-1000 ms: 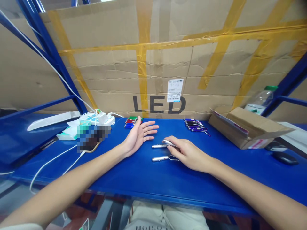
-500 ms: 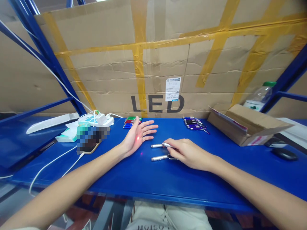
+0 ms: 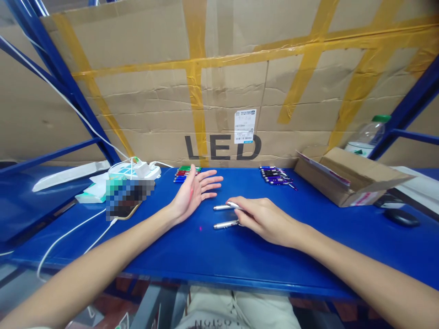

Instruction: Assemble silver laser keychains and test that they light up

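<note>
My right hand point(image 3: 265, 219) is closed on a silver laser pointer point(image 3: 233, 205), whose front end sticks out leftward past the fingertips. Beneath that hand, a silver pointer point(image 3: 221, 208) and another silver pointer point(image 3: 224, 225) lie on the blue tabletop, their right ends partly hidden by the fingers. My left hand point(image 3: 192, 196) is held palm toward the right, fingers spread and empty. A red streak of light falls on its palm, and a small pinkish dot shows on the table below it.
Behind the left hand lie green, red and blue pointers point(image 3: 180, 173); purple, black and blue ones point(image 3: 277, 176) lie at back right. An open cardboard box point(image 3: 356, 183), a black mouse point(image 3: 401, 217), a phone point(image 3: 128, 208) and a power strip point(image 3: 154, 171) also occupy the table.
The red light on my left palm has gone from a bright round spot to a thin streak, slightly higher. My right hand has tilted the held pointer a little. The view has shifted slightly.
</note>
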{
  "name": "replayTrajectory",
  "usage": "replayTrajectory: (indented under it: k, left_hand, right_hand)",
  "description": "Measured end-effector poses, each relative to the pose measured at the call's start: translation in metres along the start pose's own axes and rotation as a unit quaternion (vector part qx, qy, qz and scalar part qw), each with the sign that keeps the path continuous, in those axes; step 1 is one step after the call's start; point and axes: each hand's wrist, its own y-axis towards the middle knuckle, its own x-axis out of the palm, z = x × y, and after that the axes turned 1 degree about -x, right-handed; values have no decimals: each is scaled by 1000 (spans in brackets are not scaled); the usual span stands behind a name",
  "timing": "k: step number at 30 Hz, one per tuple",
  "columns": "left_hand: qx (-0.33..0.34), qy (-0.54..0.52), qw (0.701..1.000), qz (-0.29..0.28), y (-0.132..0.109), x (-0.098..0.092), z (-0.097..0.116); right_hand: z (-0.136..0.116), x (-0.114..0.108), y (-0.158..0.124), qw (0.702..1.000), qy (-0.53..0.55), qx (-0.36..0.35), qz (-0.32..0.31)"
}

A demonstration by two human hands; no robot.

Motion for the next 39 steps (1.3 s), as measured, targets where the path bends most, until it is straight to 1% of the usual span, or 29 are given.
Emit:
replayTrajectory:
  k: [3, 6, 7, 10, 12, 14, 16, 18, 21, 22, 23, 24, 27, 28, 30, 33, 34, 36, 38, 39]
  left_hand:
    - [1, 0, 1000, -3, 1, -1, 0]
    - [-1, -1, 1000, -3, 1, -1, 0]
    - [-1, -2, 1000, -4, 1, -1, 0]
    - [2, -7, 1000, -7, 0, -1, 0]
    - [2, -9, 1000, -5, 0, 0, 1]
    - [1, -11, 1000, -2, 0, 0, 1]
    - [0, -11, 1000, -1, -1, 1, 2]
    - [1, -11, 1000, 0, -1, 2, 2]
    - [0, -15, 1000, -4, -2, 2, 2]
    - [-2, -18, 1000, -5, -2, 2, 2]
    - [-2, -20, 1000, -6, -2, 2, 2]
    - [-2, -21, 1000, -7, -2, 2, 2]
    - [-2, -22, 1000, -2, -2, 2, 2]
    - [-1, -22, 1000, -1, -2, 2, 2]
    - [-1, -23, 1000, -2, -2, 2, 2]
    - [0, -27, 1000, -5, -2, 2, 2]
    - [0, -27, 1000, -5, -2, 3, 2]
    - [-1, -24, 1000, -4, -2, 3, 2]
    - [-3, -18, 1000, -2, -2, 3, 2]
    - [-3, -16, 1000, -2, -2, 2, 2]
  right_hand:
    - [0, 1, 0, 999, -41, 12, -9]
    - [0, 1, 1, 999, -40, -12, -28]
    - [1, 1, 1, 999, -30, -14, -24]
    - [2, 0, 2, 999, -38, 19, 12]
    - [2, 0, 1, 998, -57, 25, 3]
    - [1, 1, 1, 998, -47, -2, -28]
    - [1, 2, 0, 999, -18, -34, -35]
    - [3, 3, -1, 999, -10, -35, -1]
    - [8, 3, 0, 996, -40, -2, 80]
    - [9, 2, 0, 995, -50, 6, 87]
    - [9, 2, 0, 995, -57, 11, 81]
    - [8, 2, 0, 996, -58, 10, 62]
    - [3, 3, 1, 999, -33, -22, -12]
    - [1, 3, 1, 999, -22, -30, -20]
    - [0, 3, 1, 1000, -15, -24, -5]
    - [3, 1, 1, 998, -53, 26, 29]
    - [4, 0, 1, 997, -68, 40, 24]
    - [4, -2, 1, 996, -81, 41, -16]
    - [1, -2, 0, 996, -64, 16, -55]
    - [0, -1, 0, 997, -50, 1, -63]
